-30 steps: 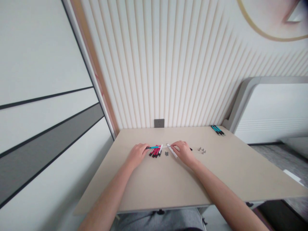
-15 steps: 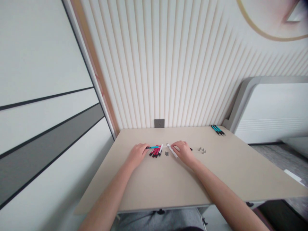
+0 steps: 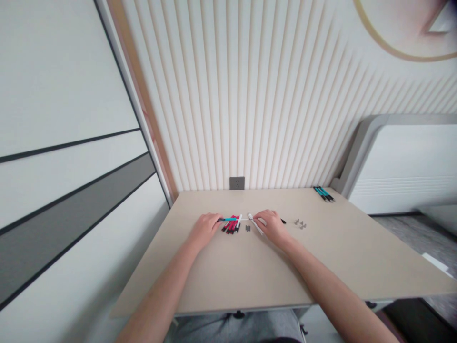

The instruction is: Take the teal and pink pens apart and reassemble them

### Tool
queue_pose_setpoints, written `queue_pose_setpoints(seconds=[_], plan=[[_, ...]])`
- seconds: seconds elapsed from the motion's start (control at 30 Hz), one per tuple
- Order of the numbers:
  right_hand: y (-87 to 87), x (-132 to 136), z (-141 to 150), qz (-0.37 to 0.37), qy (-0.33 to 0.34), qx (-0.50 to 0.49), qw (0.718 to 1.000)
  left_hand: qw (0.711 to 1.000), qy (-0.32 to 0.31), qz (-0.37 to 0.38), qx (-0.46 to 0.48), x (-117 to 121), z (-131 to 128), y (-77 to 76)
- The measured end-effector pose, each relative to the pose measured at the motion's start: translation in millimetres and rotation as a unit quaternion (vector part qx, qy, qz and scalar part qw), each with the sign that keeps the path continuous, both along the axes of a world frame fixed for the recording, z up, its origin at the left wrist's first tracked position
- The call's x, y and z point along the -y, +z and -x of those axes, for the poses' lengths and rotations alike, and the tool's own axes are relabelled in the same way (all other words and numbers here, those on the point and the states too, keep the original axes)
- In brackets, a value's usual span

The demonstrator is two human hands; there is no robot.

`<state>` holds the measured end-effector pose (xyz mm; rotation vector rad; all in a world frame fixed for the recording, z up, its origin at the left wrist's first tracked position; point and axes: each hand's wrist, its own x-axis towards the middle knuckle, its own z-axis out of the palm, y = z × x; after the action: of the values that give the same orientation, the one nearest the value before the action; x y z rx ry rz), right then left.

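Observation:
My left hand point(image 3: 204, 229) is closed on the black end of a blue pen barrel point(image 3: 229, 219), held level over the table. From the barrel's right end a thin white pen refill point(image 3: 244, 219) reaches toward my right hand point(image 3: 272, 226). The thumb and forefinger of that hand pinch the refill's far end; the exact contact is too small to see. White rod-like pieces point(image 3: 257, 227) lie slanted by my right fingertips. Under the blue barrel sit several red pen parts with black ends point(image 3: 232, 226) and a white one point(image 3: 239, 223). Small grey pieces point(image 3: 247, 228) lie between my hands.
Small grey cone-shaped tips point(image 3: 300, 224) lie right of my right hand, with a black piece point(image 3: 283, 221) partly hidden behind it. Several blue and black pens point(image 3: 324, 194) rest at the table's far right corner. A ribbed wall point(image 3: 214, 119) with a socket point(image 3: 237, 183) borders the table point(image 3: 228, 281).

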<state>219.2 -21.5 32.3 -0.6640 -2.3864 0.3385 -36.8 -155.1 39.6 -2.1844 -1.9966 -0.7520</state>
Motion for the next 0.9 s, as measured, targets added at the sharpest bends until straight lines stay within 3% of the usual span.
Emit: queue_pose_setpoints(seconds=[0.5,0.7,0.8,0.9], plan=[[-0.5,3.7,2.6,-0.008,0.09,-0.011,0.996,0.998,-0.066,-0.001,-0.002,-1.2,-0.1,1.0],[2.2,5.2,4.3,0.003,0.096,0.0,0.995,0.998,-0.062,0.002,0.005,-1.2,0.2,2.7],[7.0,-3.6,-1.5,-0.002,0.031,0.013,0.999,0.998,-0.054,0.006,0.009,-1.1,-0.7,3.1],[10.7,-22.3,-18.0,0.02,-0.128,0.075,0.989,0.999,-0.047,0.006,0.014,-1.4,-0.8,2.0]])
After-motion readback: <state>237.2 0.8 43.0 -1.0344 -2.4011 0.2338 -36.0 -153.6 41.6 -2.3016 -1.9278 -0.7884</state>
